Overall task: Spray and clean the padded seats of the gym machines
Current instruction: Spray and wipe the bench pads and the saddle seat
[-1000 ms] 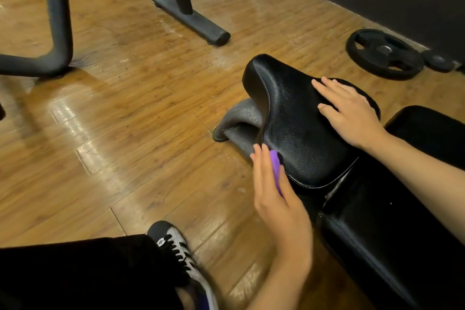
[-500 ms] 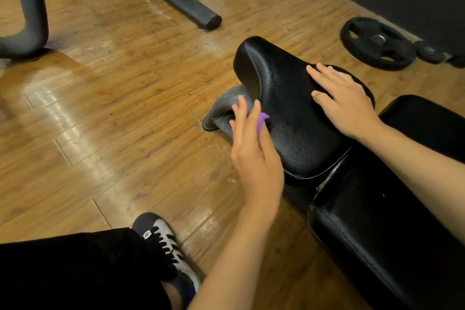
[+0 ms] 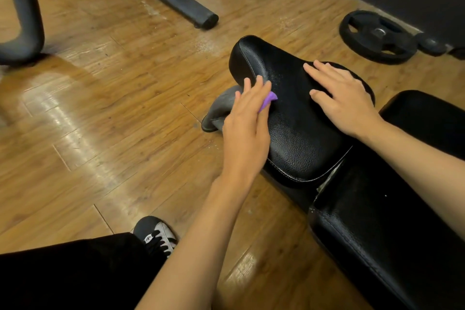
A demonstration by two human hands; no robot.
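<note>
Seat: black padded seat (image 3: 294, 138), raised at its far end, set at the head of a long black pad (image 3: 402, 221). Both stand over the wood floor (image 3: 100, 113).
Left hand: left hand (image 3: 247, 128) lies flat with fingers straight, pressing a purple cloth (image 3: 268, 102) to the seat's left edge, toward the far end.
Right hand: right hand (image 3: 344, 103) is spread flat on the seat's top near the right edge. It holds nothing and sits well apart from the left.
Change: within the last second the left hand has slid from the near part of the left edge up toward the raised far end. The right hand has kept its place on the seat.
Meaning: a wipe stroke is running along the left side. The near-left part is likely covered; the far tip and the patch under the right hand probably remain.
Hidden: most of the cloth is under the palm. The left thumb is out of sight, so a pinch on the cloth cannot be confirmed. Pale specks on the leather beside the cloth could be spray or glare. No spray bottle in view. The long pad is cut off at the right and bottom.
Around: grey frame foot (image 3: 219, 108) below the seat's left edge; weight plate (image 3: 377, 36) on the floor by the wall.
</note>
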